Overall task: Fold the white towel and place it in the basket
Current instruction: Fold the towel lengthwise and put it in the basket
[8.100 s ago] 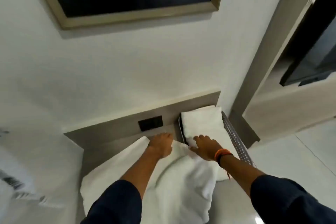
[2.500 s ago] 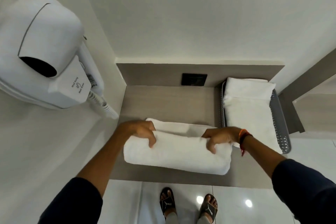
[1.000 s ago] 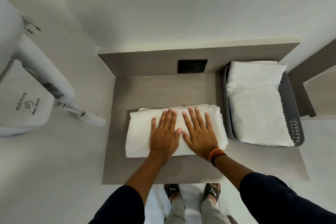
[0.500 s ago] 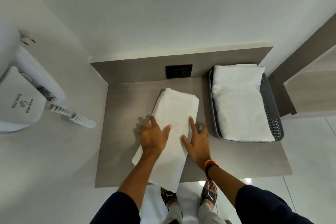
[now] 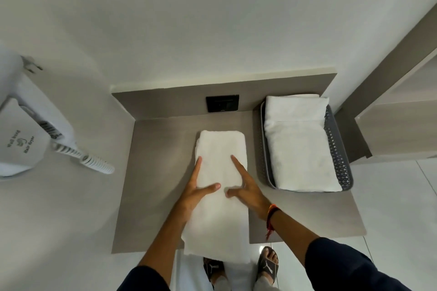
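I'm looking straight down at the white towel (image 5: 221, 186), folded into a long narrow strip on the grey bench (image 5: 160, 172). Its far end points at the black wall socket (image 5: 222, 103) and its near end hangs off the bench's front edge, above the sandalled feet (image 5: 268, 264). My left hand (image 5: 192, 192) lies flat along the towel's left edge, spread wide, index finger stretched toward the socket and thumb angled across the cloth. My right hand (image 5: 246, 190) mirrors it on the towel's right side, also splayed wide and flat, gripping nothing; the two thumbs nearly meet over the middle of the towel. An orange and black wristband (image 5: 272, 211) sits on the right wrist. Just right of the towel, not touching it, stands the grey perforated basket (image 5: 338, 149), already holding a folded white towel stack (image 5: 299, 144). Well left of the towel, a wall-mounted hair dryer (image 5: 26, 139) with a coiled cord (image 5: 89, 160) hangs on the side wall.
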